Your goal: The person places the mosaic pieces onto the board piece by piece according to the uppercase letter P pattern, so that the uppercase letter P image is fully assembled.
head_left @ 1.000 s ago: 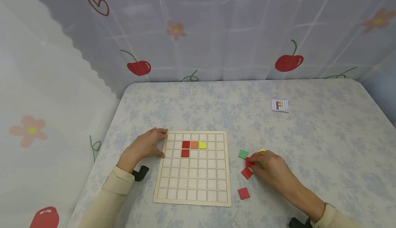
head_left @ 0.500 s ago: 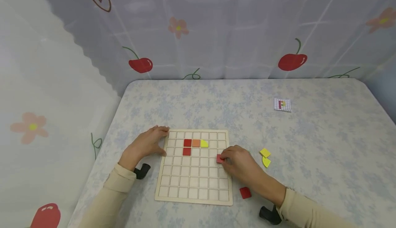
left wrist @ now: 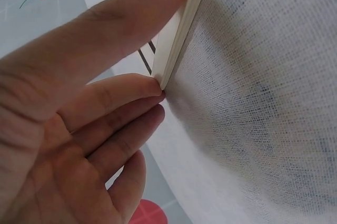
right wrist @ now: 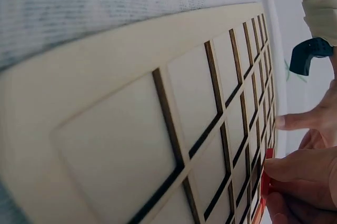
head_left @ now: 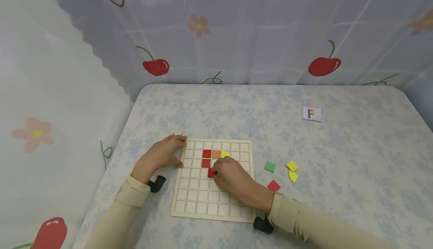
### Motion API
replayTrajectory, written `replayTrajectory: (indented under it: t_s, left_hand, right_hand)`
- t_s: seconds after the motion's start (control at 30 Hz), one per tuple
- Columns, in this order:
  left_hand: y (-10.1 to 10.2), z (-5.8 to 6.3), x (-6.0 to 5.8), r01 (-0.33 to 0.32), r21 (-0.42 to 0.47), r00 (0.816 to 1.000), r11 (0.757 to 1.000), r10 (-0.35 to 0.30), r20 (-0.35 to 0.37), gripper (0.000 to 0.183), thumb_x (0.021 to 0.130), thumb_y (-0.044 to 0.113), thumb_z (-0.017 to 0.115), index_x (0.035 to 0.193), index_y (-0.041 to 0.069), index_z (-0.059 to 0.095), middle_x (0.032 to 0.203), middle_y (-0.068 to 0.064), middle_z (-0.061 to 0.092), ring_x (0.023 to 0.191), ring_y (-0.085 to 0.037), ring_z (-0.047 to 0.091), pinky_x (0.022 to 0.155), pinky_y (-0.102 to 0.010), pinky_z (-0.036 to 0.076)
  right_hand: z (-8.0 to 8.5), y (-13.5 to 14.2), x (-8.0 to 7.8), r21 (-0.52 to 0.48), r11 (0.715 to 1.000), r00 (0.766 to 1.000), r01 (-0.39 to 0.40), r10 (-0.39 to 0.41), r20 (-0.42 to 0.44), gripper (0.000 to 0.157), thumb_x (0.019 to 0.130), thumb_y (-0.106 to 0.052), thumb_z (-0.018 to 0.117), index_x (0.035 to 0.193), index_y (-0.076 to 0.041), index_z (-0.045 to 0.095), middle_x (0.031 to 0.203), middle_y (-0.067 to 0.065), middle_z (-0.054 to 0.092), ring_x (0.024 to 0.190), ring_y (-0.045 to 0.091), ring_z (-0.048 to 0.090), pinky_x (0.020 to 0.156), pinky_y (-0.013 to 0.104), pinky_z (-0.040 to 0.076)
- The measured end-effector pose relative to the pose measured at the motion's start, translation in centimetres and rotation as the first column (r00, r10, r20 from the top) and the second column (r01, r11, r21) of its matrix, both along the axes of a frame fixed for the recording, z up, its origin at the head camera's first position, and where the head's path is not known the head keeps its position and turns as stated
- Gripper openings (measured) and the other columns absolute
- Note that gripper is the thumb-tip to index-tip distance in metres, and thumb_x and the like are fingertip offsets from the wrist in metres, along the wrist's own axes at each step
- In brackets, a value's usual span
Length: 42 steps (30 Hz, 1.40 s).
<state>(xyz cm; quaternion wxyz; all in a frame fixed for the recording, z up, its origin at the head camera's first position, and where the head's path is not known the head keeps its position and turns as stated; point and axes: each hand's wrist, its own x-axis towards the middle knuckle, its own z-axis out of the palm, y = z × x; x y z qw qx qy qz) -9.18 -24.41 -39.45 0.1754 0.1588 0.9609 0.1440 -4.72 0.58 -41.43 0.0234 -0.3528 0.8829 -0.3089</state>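
Observation:
My right hand [head_left: 233,177] pinches a red square tile [head_left: 211,172] between thumb and fingers, over the third row of the wooden grid board [head_left: 252,155]. In the right wrist view, the held red tile [right wrist: 266,184] stands at the fingertips, close to the board. My left hand [head_left: 159,157] touches the board's left edge with its thumb and fingertips; in the left wrist view the thumb rests at the edge and the fingers are at the corner. On the board lie two red tiles [head_left: 206,154], an orange tile [head_left: 216,154] and a yellow rounded tile [head_left: 224,154], partly covered by the right hand.
Right of the board lie a green square tile [head_left: 270,166], a red tile [head_left: 273,185] beside the right sleeve, a yellow square tile [head_left: 292,166] and a yellow quarter-round tile [head_left: 293,176]. A small pattern card [head_left: 312,113] lies farther back on the cloth-covered table [head_left: 358,147].
My right hand has picked up a red tile from the loose tiles and carried it left over the board to the third row. The left hand has stayed at the board's edge.

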Motion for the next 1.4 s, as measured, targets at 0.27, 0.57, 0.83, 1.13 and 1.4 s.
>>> replayTrajectory:
  t_s: [0.27,0.57,0.83,1.13,1.4]
  left_hand:
    - [0.5,0.3,-0.3,0.007,-0.005,1.000,1.000,-0.007,0.001,0.072,0.074,0.019,0.088,0.135,-0.004,0.057,0.150,-0.016,0.043,0.140,-0.043,0.032,0.108,-0.055,0.039]
    - [0.6,0.7,-0.3,0.010,0.005,1.000,1.000,-0.010,0.002,0.073,0.074,0.018,0.088,0.135,-0.005,0.057,0.150,-0.016,0.043,0.140,-0.043,0.032,0.109,-0.055,0.038]
    - [0.5,0.5,-0.3,0.003,0.004,1.000,1.000,-0.003,0.016,0.075,0.073,0.019,0.088,0.137,-0.004,0.056,0.151,-0.015,0.042,0.141,-0.042,0.030,0.110,-0.055,0.037]
    - [0.3,0.4,-0.1,-0.010,-0.004,1.000,1.000,0.010,0.025,0.076,0.074,0.019,0.088,0.138,-0.004,0.054,0.152,-0.015,0.041,0.142,-0.043,0.029,0.110,-0.056,0.036]
    - [0.0,0.3,0.0,-0.025,0.005,0.999,1.000,0.025,0.032,0.076,0.074,0.018,0.088,0.139,-0.004,0.053,0.152,-0.016,0.040,0.142,-0.043,0.028,0.109,-0.058,0.037]
  right_hand:
    - [-0.4,-0.9,-0.2,0.030,0.999,0.999,-0.021,0.022,-0.025,0.014,0.082,0.007,0.070,0.088,-0.004,0.077,0.087,0.003,0.070,0.083,0.019,0.061,0.075,0.025,0.054]
    - [-0.1,-1.4,-0.3,0.064,0.997,0.999,-0.042,0.042,-0.005,0.012,0.085,0.003,0.072,0.089,-0.006,0.079,0.092,0.004,0.070,0.090,0.021,0.062,0.076,0.024,0.056]
    - [-0.1,-1.7,-0.4,0.064,0.997,0.998,-0.054,0.051,0.048,0.011,0.088,-0.001,0.071,0.095,-0.005,0.079,0.095,0.004,0.068,0.091,0.019,0.062,0.074,0.018,0.055]
    - [-0.2,-1.0,-0.1,0.014,0.999,0.996,-0.049,0.050,-0.070,0.017,0.083,0.007,0.068,0.092,-0.004,0.078,0.095,0.004,0.070,0.089,0.020,0.062,0.076,0.023,0.055]
    - [-0.2,1.5,0.8,0.018,1.000,0.996,0.001,0.001,-0.087,0.022,0.078,0.011,0.067,0.091,-0.004,0.077,0.095,0.004,0.070,0.089,0.021,0.062,0.080,0.030,0.056]
